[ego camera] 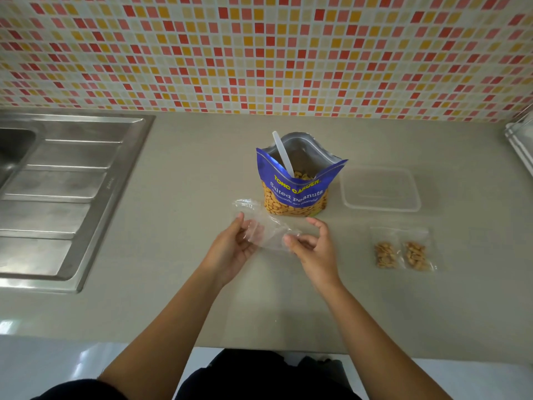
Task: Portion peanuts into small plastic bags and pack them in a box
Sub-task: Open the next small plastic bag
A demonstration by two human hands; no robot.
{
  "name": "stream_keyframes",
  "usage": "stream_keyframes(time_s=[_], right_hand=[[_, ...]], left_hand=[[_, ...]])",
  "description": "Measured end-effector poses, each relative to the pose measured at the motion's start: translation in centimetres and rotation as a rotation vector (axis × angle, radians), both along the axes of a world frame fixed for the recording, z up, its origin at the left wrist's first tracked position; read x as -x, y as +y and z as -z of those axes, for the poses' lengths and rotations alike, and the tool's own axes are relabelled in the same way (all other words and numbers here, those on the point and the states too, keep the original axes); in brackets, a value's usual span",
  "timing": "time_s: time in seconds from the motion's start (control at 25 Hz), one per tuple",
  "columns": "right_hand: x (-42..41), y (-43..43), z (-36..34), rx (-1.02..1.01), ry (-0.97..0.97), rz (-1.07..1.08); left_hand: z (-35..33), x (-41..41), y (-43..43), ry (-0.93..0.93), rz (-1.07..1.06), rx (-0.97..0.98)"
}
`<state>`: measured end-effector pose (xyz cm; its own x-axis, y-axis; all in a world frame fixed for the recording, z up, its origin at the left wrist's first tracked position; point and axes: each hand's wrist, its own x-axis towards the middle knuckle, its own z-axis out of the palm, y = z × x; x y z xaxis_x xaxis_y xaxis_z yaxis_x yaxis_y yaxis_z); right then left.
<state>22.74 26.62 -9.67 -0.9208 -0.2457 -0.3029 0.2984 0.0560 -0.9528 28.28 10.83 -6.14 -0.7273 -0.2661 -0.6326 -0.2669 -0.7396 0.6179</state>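
Observation:
An open blue pouch of salted peanuts (294, 194) stands mid-counter with a white plastic spoon (282, 153) sticking out of it. Just in front of it I hold a small empty clear plastic bag (266, 228) above the counter. My left hand (233, 246) pinches its left side and my right hand (313, 245) pinches its right edge. Two small bags filled with peanuts (402, 254) lie side by side on the counter to the right. A clear plastic box (379, 189) sits to the right of the pouch, with nothing in it.
A steel sink with a ribbed drainboard (60, 197) takes up the counter's left side. The tiled wall (259, 53) runs along the back. A white rack edge (522, 140) shows at the far right. The counter's front edge (259, 343) lies close to my body.

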Motion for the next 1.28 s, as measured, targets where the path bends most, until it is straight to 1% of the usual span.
stream_keyframes(time_s=[0.24, 0.48, 0.56, 0.76, 0.84, 0.96, 1.0, 1.08, 1.12, 1.2, 1.24, 1.28], right_hand=[[0.2, 0.9, -0.3, -0.011, 0.032, -0.055], [0.2, 1.5, -0.8, 0.005, 0.049, -0.080], [0.3, 1.7, -1.3, 0.050, 0.017, -0.078], [0.6, 2.3, -1.8, 0.180, -0.076, 0.036], [0.5, 2.4, -1.9, 0.206, -0.093, 0.036], [0.6, 3.2, -2.7, 0.219, -0.071, -0.001], [0.7, 3.5, -3.4, 0.193, -0.025, -0.014], [1.1, 4.1, -4.8, 0.045, 0.167, -0.007], [1.5, 4.5, -5.7, -0.024, 0.284, 0.044], [2.6, 5.2, -8.0, -0.071, 0.499, 0.213], [3.3, 5.5, -9.5, -0.087, 0.624, 0.264], [4.0, 5.7, -11.0, -0.123, 0.750, 0.264]], left_hand=[[-0.5, -0.3, -0.3, 0.056, 0.198, 0.042], [-0.2, -0.3, -0.5, 0.062, 0.220, 0.207], [-0.5, -0.3, -1.0, 0.071, 0.253, 0.303], [-2.0, 0.1, -1.3, 0.042, 0.355, 0.675], [-2.5, 0.1, -1.0, 0.016, 0.364, 0.793], [-4.1, -0.1, -0.6, -0.004, 0.395, 0.912], [-4.9, -0.2, -0.3, 0.007, 0.410, 0.941], [-6.9, 0.0, 0.2, 0.058, 0.398, 0.941], [-8.2, 0.2, 0.5, 0.095, 0.374, 0.911], [-10.6, 1.3, 0.9, 0.176, 0.326, 0.866], [-11.8, 2.1, 1.0, 0.209, 0.307, 0.870], [-12.9, 3.0, 1.1, 0.230, 0.292, 0.889]])
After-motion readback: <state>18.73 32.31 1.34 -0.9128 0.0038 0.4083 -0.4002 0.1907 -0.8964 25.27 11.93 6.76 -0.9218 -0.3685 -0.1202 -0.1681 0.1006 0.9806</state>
